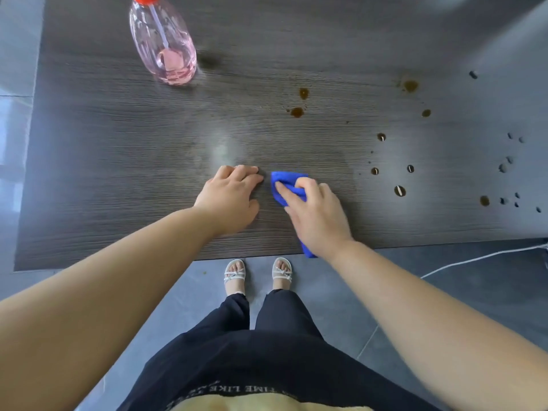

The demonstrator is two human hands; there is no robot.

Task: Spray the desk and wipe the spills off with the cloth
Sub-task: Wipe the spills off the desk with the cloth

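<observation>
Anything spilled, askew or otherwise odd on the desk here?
Yes. Brown spills dot the desk's right half, from two blots near the middle out to small drops by the right edge, none wiped yet. The right hand grips the blue cloth left of them, near the front edge. The spray bottle stands upright; nothing else looks odd.

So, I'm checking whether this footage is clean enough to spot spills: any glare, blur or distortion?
Head view: a glare patch lies on the desk just beyond the left hand; the wide-angle lens bows the desk's edges; the spray bottle looks slightly soft; the brown spills right of the cloth read clearly.
</observation>
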